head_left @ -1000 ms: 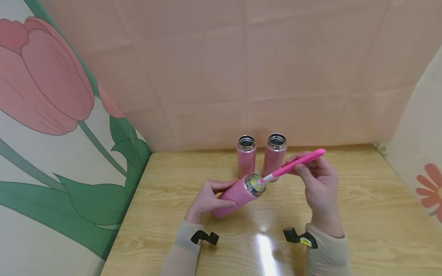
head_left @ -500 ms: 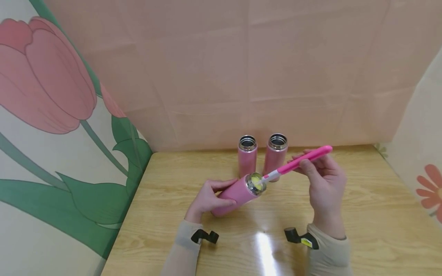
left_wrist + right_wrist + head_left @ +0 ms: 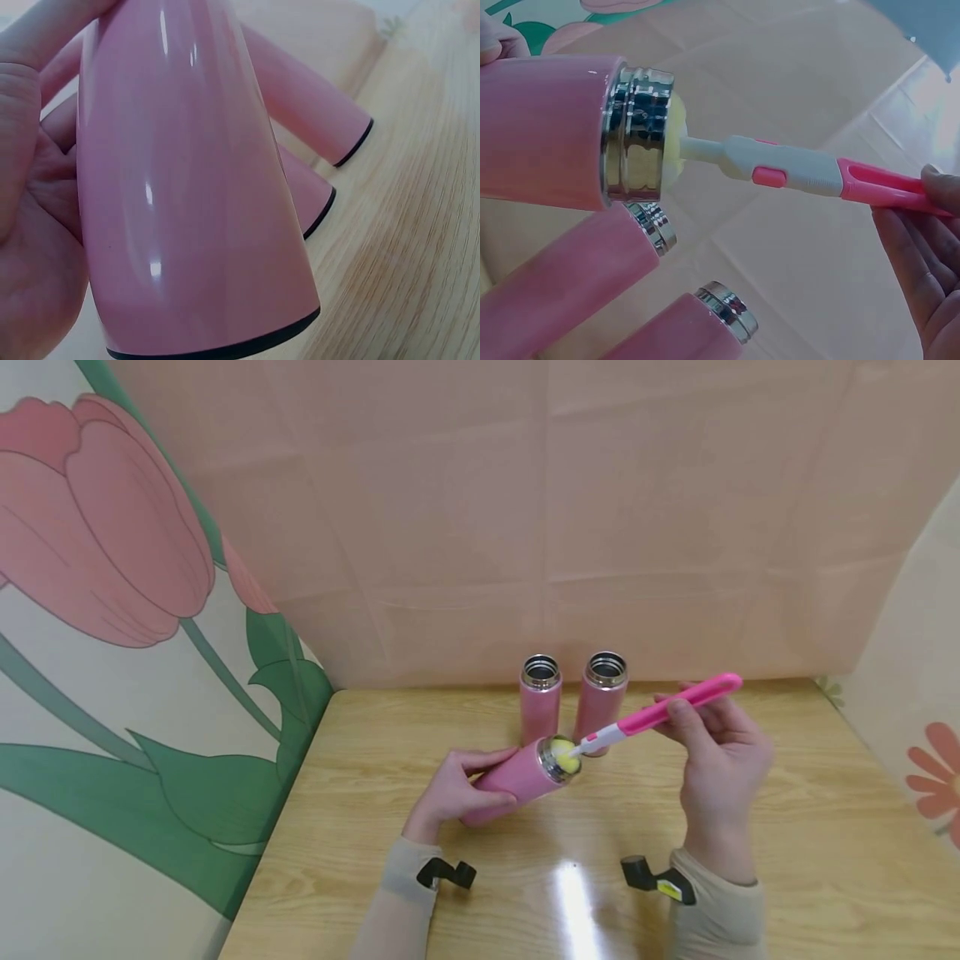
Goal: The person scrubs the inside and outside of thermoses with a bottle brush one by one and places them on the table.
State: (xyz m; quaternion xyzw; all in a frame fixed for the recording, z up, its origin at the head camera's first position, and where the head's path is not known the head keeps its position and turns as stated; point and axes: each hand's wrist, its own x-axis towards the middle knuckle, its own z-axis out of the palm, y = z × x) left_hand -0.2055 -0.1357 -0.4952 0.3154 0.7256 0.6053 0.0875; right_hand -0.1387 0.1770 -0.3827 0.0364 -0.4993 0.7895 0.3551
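Observation:
My left hand (image 3: 457, 789) grips a pink metal bottle (image 3: 513, 785) around its body, tilted with its open silver mouth up to the right. In the left wrist view the same bottle (image 3: 187, 195) shows its dark-rimmed base. My right hand (image 3: 720, 760) pinches the pink handle of a sponge bottle brush (image 3: 637, 718) between thumb and fingers. The brush's yellow sponge head (image 3: 675, 135) bulges from the bottle's mouth in the right wrist view; the rest of it is hidden inside the neck.
Two more pink bottles stand uncapped near the back of the wooden table (image 3: 360, 827), a left one (image 3: 540, 702) and a right one (image 3: 600, 697), just behind the held bottle. A pinkish cloth (image 3: 450, 527) hangs behind the table.
My right hand has moved to the right, drawing the brush outward, so more of its white shaft and yellow sponge shows at the mouth. The left hand and its bottle have barely moved.

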